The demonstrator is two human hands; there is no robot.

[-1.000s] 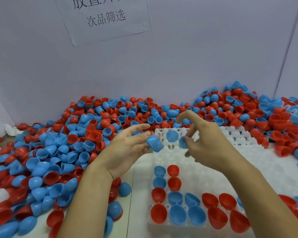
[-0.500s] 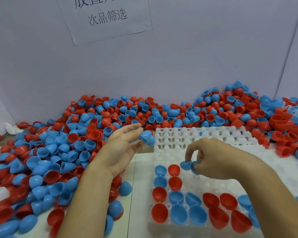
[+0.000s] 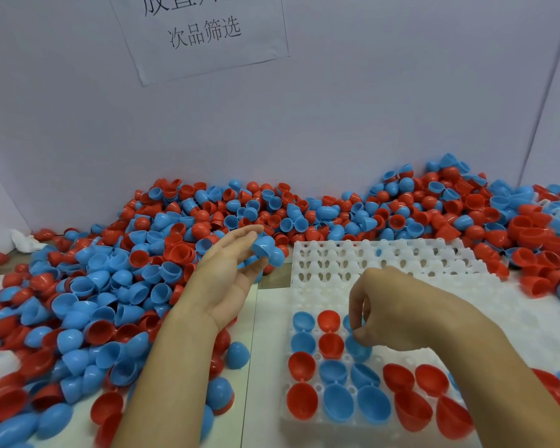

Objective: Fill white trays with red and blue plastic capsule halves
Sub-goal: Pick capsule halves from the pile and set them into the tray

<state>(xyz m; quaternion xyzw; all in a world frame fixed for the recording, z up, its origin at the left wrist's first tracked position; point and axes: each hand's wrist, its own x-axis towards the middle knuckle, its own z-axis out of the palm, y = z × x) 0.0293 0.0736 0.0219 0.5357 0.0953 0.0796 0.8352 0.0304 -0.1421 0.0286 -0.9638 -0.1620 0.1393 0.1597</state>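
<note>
A white tray (image 3: 401,266) with many round pockets lies in front of me; its near rows hold red and blue capsule halves. My right hand (image 3: 398,315) is down over the third column, fingers curled round blue halves (image 3: 358,349) at the pockets there. My left hand (image 3: 230,279) hovers left of the tray, palm up, pinching a blue capsule half (image 3: 267,250) between thumb and fingertips. A deep pile of red and blue halves (image 3: 207,221) runs along the wall.
Loose halves (image 3: 78,318) cover the table to my left and more lie at the right (image 3: 547,247). A single blue half (image 3: 238,354) sits beside the tray's left edge. A paper sign (image 3: 204,30) hangs on the wall behind.
My right hand dropped from mid-air down to the tray's third column with its blue halves. My left hand drifted up and left, still holding its blue half.
</note>
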